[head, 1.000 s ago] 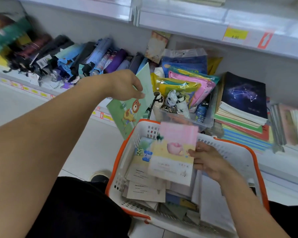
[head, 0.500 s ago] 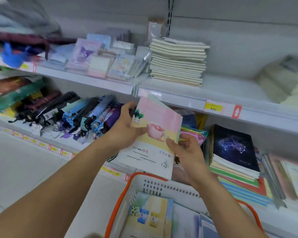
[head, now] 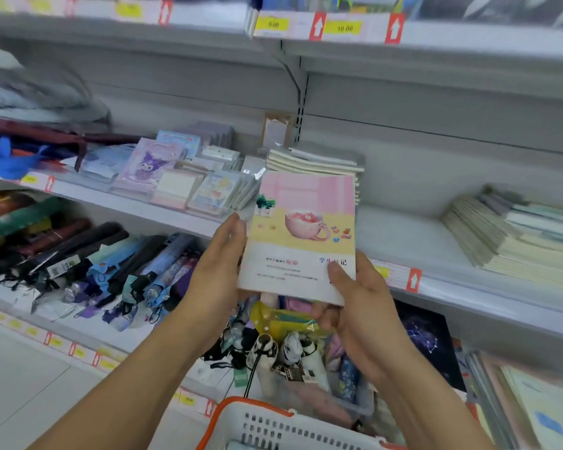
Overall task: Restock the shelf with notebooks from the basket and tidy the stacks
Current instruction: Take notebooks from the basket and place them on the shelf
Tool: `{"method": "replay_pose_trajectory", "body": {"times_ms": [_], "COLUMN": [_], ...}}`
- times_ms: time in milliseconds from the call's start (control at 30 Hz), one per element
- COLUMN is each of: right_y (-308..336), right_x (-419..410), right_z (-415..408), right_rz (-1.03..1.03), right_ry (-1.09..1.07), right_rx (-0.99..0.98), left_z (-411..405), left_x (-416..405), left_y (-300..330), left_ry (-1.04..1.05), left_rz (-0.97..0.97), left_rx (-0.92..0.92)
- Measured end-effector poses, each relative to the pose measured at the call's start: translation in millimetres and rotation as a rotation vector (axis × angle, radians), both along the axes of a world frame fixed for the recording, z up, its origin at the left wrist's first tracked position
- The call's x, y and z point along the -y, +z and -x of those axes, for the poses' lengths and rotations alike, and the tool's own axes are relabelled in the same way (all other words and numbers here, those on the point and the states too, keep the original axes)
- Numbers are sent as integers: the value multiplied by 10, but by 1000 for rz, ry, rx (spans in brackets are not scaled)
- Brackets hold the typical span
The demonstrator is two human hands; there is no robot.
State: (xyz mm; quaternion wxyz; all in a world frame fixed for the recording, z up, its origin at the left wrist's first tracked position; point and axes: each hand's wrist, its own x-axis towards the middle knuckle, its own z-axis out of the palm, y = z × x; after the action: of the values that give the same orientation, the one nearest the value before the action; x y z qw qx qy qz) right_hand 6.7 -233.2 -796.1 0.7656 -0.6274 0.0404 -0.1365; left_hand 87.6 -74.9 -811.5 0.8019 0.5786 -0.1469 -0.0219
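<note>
Both hands hold up a notebook (head: 303, 235) with a pink and yellow teacup cover, in front of the middle shelf (head: 400, 232). My left hand (head: 218, 267) grips its left edge. My right hand (head: 358, 306) grips its lower right corner, thumb on the cover. Right behind it, a stack of cream notebooks (head: 316, 162) lies on the shelf. A second, leaning stack of notebooks (head: 514, 235) lies further right. The white basket with an orange rim (head: 273, 423) shows only its far edge at the bottom.
Small character notepads (head: 182, 177) fill the shelf left of the cream stack. Folded umbrellas (head: 104, 267) lie on the lower shelf at left. A clear bin of small umbrellas (head: 293, 358) sits below my hands. A dark constellation notebook (head: 429, 339) tops a lower right pile.
The teacup notebook came out of the basket and went up to the middle shelf. My left hand joined my right on it. The view tilted up, leaving most of the basket out of frame.
</note>
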Motion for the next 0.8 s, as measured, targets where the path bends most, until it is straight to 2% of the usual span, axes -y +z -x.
{"method": "replay_pose_trajectory", "body": {"times_ms": [167,267,467,500,533,600,633,667,733,800], "right_y": [857,1305,1529,1522,1514,1479,1452,1406,1194,676], "right_x": [541,817,1052,1078,1104,1166,1160,1126,945,629], "right_z": [-1026,-1636,-2176,-2204,-2215,-2212,-2158,-2076,-1762,-1289], "right_rz": [-257,-199,186,300,485,986,1200,1318,1247,1110], "right_ry": [-17,-74,-125,-144,-183,-348,-455,-574,-732,-676], "right_rx": [-25,-55,-294,-322,-349,-383,-337,-239,99,426], "left_z": [-52,-87,-122,-117,-103,-76,-54,-37,-29,-51], "left_x": [-48,-78,-106,-108,-106,-100,-94,-94,-125,-190], "left_y": [43,3,15,18,22,22,22,21,-26,-173], "left_ry": [-12,5,45,52,57,57,58,70,108,105], "left_rz": [82,43,-5,-13,-31,-92,-127,-174,-366,-714], "left_rx": [-54,-92,-162,-171,-173,-159,-154,-144,-85,23]}}
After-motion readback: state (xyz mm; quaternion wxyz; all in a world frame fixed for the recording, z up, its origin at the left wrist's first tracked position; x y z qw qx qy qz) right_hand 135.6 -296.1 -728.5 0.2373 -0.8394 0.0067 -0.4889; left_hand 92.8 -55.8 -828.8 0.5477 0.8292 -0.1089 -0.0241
